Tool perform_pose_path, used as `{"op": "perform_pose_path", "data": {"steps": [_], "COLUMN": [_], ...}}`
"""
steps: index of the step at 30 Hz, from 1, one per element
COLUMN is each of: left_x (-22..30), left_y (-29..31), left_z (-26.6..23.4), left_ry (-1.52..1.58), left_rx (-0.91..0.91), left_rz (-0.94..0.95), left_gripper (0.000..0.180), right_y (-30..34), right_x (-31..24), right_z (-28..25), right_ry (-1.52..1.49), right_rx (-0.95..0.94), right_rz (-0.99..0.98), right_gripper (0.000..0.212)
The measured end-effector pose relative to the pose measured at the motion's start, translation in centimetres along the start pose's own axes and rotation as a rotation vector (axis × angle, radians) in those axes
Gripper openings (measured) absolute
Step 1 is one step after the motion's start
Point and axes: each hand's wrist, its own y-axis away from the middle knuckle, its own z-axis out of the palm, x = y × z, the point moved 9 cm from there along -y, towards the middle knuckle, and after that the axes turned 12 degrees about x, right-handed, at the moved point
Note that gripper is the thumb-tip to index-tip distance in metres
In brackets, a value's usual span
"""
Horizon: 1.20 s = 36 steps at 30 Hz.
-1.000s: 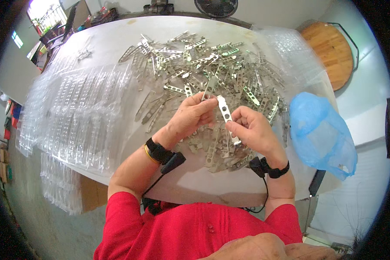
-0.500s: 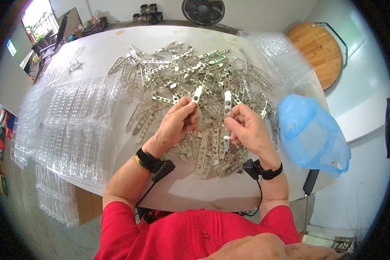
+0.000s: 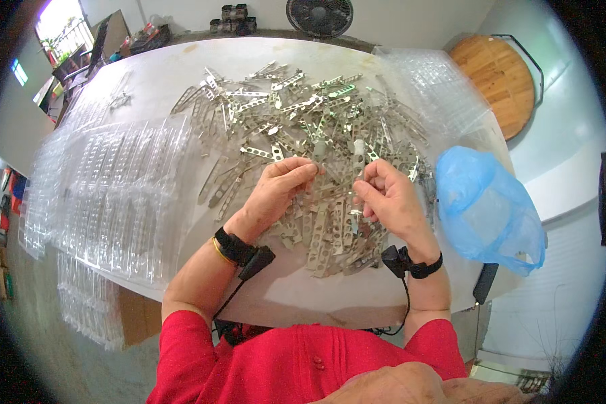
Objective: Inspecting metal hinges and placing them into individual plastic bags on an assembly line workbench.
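A heap of thin metal strips with round holes lies spread over the white table. Above its near half, my left hand pinches one perforated metal strip between thumb and fingers; its upper end sticks up past the fingertips, and the rest is hidden by the hand. My right hand is closed on another perforated metal strip, held upright with its ends showing above and below the fingers. The two strips are apart, side by side.
Stacked clear plastic trays cover the left of the table; more clear trays sit at the far right. A blue plastic bag lies at the right edge. Beyond are a black fan and a round wooden board.
The strip in my left hand has turned, so less of its face shows. My left hand has shifted slightly right, toward the other strip. My right hand keeps its hold.
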Motion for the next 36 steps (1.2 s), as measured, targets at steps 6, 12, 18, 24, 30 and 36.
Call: {"op": "perform_pose_path", "data": {"steps": [6, 12, 18, 24, 30, 36], "left_x": [-1.1, -1.1, -1.4, -1.2, -1.2, -1.2], "left_y": [0.1, 0.6, 0.7, 1.0, 0.9, 1.0], "left_z": [0.2, 1.3, 1.4, 2.1, 2.1, 2.1], "left_ry": [-0.054, -0.032, -0.063, -0.081, -0.060, -0.066], "left_rx": [-0.059, -0.150, -0.217, -0.259, -0.269, -0.277], "left_rz": [-0.065, -0.089, -0.065, -0.056, -0.059, -0.057], "left_gripper": [0.016, 0.014, 0.013, 0.013, 0.013, 0.014], "right_y": [0.7, 1.3, 1.3, 1.4, 1.4, 1.5], "right_x": [-0.4, -0.1, -0.3, -0.2, -0.2, -0.4], "right_z": [1.2, 2.2, 2.5, 2.7, 2.7, 2.8], "right_ry": [-0.041, -0.037, -0.012, -0.009, -0.005, -0.009], "right_rx": [-0.067, -0.126, -0.129, -0.153, -0.141, -0.151], "right_rz": [0.000, 0.052, 0.056, 0.043, 0.034, 0.035], "right_gripper": [0.015, 0.014, 0.015, 0.013, 0.013, 0.014]}}
